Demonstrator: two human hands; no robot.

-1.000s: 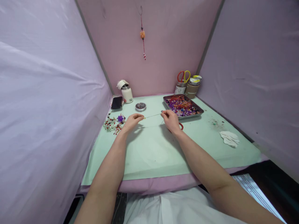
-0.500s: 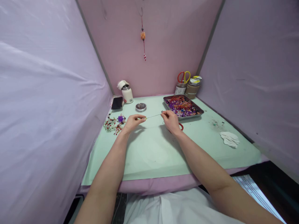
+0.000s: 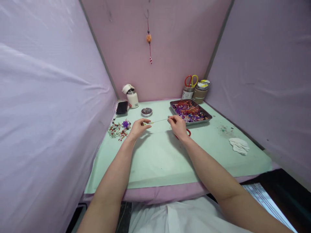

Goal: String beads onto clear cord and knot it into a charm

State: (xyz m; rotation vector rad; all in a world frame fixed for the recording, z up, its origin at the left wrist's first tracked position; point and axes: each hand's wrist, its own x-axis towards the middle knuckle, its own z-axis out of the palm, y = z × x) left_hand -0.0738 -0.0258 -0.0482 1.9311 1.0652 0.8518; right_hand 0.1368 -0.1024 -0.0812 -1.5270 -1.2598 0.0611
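Above the middle of the green mat, my left hand [image 3: 139, 128] holds a small piece of yellowish-green beadwork [image 3: 148, 123], with thumb and index fingertip slightly parted around it. A thin dark thread [image 3: 160, 120] stretches from the beads to my right hand [image 3: 178, 126], whose thumb and index finger are pinched on its end. Partly hidden beneath my right hand is a red-handled tool [image 3: 189, 132]. Behind that hand stands a metal tray [image 3: 199, 122] of purple, red and orange beads and cords.
Beaded strings [image 3: 117, 129] lie at the left, near a phone [image 3: 122, 107] and a white jar [image 3: 132, 98]. A round dish [image 3: 146, 112] is at the back. Jars, one holding scissors [image 3: 191, 81], stand back right. A white glove [image 3: 239, 146] lies right.
My left thumb and index finger have parted slightly, showing more of the beadwork between them. My right hand keeps its pinch in nearly the same place.
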